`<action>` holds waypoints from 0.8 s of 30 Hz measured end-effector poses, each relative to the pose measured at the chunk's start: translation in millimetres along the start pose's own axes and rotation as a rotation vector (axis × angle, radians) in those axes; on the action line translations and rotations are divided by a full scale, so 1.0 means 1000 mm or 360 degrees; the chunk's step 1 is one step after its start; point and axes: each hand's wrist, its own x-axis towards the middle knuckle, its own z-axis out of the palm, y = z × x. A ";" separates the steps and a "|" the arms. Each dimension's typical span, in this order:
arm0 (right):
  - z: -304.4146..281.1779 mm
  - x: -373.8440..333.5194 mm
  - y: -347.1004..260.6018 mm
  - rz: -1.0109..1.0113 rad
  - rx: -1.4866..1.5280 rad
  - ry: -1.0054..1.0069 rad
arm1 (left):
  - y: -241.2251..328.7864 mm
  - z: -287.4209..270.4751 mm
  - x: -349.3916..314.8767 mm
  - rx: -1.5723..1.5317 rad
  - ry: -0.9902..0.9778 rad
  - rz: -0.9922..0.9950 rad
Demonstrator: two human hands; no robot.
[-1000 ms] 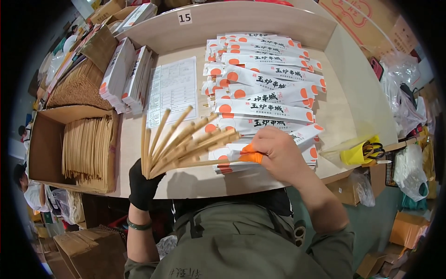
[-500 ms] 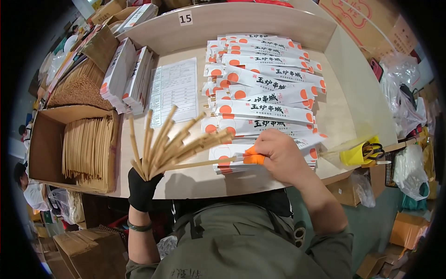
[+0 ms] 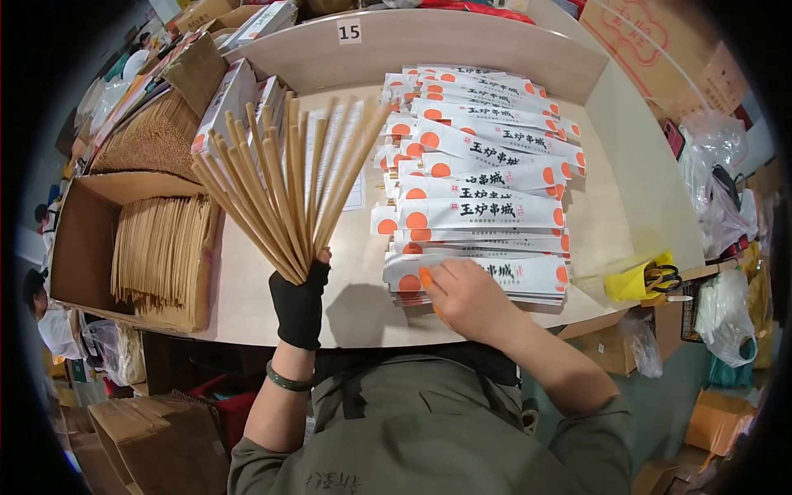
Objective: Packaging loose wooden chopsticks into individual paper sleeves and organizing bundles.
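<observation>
A fan of light wooden chopsticks [image 3: 268, 190] stands up from my left hand [image 3: 299, 309], which is in a black fingerless glove and closed round their lower ends. My right hand [image 3: 470, 299], with orange covers on its fingertips, bends over the near stack of white paper chopstick sleeves [image 3: 540, 274]. Its fingers pinch at the left part of the top sleeve; how firmly is hidden. Beyond it lies an overlapping pile of sleeves [image 3: 487, 213] with orange dots, some with stick ends showing at the left.
To the left, an open cardboard box [image 3: 74, 247] contains many loose chopsticks [image 3: 161, 247]. Behind it are more sticks [image 3: 157, 136] and stacked sleeves [image 3: 227, 103]. A printed sheet [image 3: 355, 186] lies behind the fan. Scissors [image 3: 664, 272] sit in a yellow holder [image 3: 624, 285] at the right edge.
The fan of chopsticks swung from leaning right to upright as my left hand moved right. My right hand let go of the sleeve with a stick entering it and moved left onto the near stack.
</observation>
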 end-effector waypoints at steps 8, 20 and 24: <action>0.016 -0.013 -0.004 0.0252 0.0138 0.0396 | -0.016 -0.011 -0.010 -0.0368 -0.0060 -0.0297; -0.039 0.006 0.018 0.1192 0.1398 0.0359 | -0.025 -0.055 -0.008 0.0330 -0.0140 0.0020; -0.042 0.004 0.021 0.1155 0.1333 0.0245 | -0.016 -0.068 -0.001 0.0315 -0.0199 0.0110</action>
